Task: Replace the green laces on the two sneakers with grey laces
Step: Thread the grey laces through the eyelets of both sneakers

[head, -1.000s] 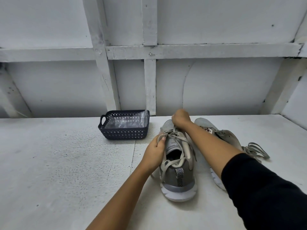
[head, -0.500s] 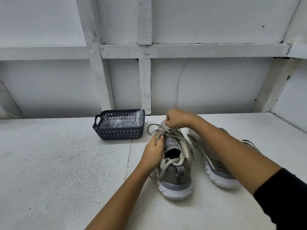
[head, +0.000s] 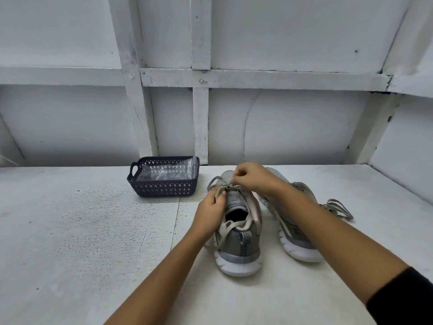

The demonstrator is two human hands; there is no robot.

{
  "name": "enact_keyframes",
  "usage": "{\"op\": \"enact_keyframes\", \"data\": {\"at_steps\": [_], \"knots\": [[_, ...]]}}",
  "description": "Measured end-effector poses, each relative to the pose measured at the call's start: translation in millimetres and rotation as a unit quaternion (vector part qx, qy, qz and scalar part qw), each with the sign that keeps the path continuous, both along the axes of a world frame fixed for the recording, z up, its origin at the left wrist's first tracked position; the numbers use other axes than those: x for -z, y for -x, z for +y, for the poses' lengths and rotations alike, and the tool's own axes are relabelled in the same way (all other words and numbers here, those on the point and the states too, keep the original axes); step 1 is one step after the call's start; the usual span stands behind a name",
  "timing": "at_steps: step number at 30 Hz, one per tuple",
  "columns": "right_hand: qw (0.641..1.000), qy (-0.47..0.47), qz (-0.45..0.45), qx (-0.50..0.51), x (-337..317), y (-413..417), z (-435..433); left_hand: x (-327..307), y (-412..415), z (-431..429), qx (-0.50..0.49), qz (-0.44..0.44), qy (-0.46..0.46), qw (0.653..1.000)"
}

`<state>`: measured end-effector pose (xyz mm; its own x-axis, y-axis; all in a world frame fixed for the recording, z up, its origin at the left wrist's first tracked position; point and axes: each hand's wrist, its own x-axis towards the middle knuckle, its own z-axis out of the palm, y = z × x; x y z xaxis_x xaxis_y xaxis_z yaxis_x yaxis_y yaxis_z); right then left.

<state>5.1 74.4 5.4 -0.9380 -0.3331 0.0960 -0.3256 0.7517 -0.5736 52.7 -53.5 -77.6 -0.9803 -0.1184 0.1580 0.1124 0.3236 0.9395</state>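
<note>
Two grey sneakers with white soles stand heel-toward-me on the white table. The left sneaker (head: 239, 247) carries a loose pale grey lace (head: 254, 208) that hangs in loops over its opening. My left hand (head: 210, 214) pinches a strand of that lace at the shoe's left side. My right hand (head: 253, 177) pinches the lace above the toe end, fingers curled. The right sneaker (head: 296, 240) lies partly behind my right forearm, and a bunch of greyish lace (head: 337, 207) trails off its right side.
A dark blue perforated basket (head: 164, 190) holding clear plastic stands left of the sneakers near the wall. A white panelled wall (head: 281, 127) with wooden battens closes the table's far edge, and a side wall closes the right.
My right hand has lifted slightly and now pinches the lace above the toe end. My left hand stays at the shoe's left side. The view has shifted a little.
</note>
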Motion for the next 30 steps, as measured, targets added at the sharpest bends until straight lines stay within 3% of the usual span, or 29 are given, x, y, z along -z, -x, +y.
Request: {"op": "enact_keyframes", "data": {"at_steps": [2, 4, 7, 9, 12, 14, 17, 20, 24, 30], "knots": [[0.979, 0.18, -0.097, -0.01, -11.6, -10.2, 10.7, 0.8, -0.8, 0.3, -0.004, 0.003, -0.001, 1.0], [0.93, 0.335, -0.148, -0.027, -28.2, -20.0, 21.9, 1.2, -1.3, 0.9, -0.007, 0.009, 0.0, 1.0], [0.893, 0.417, -0.165, -0.03, -57.8, -25.5, 37.5, 0.3, -1.7, 2.8, -0.012, 0.01, -0.014, 1.0], [0.93, 0.325, -0.172, -0.035, -67.0, -24.6, 42.2, -0.6, -3.1, 4.2, -0.013, 0.01, -0.015, 1.0], [0.994, 0.036, -0.098, -0.041, -56.8, -17.2, 32.4, 1.7, -1.1, 3.4, -0.007, 0.014, -0.021, 1.0], [0.989, -0.13, -0.028, -0.06, -38.1, -6.7, 16.1, 3.8, 0.5, 2.6, 0.0, 0.015, -0.026, 1.0], [0.967, -0.249, 0.018, -0.05, -5.4, 9.4, -4.3, 4.9, 1.3, 2.5, 0.007, 0.019, -0.03, 0.999], [0.963, -0.264, 0.045, -0.023, 15.5, 18.0, -15.0, 4.6, 0.9, 1.9, 0.011, 0.022, -0.028, 0.999], [0.979, -0.185, 0.071, -0.04, 10.5, 13.6, -10.8, 2.6, 0.0, 1.8, 0.011, 0.025, -0.02, 0.999], [0.99, -0.079, 0.037, -0.11, -16.6, -22.3, 25.6, 0.4, -2.8, 2.7, -0.008, 0.02, -0.015, 1.0]]}}
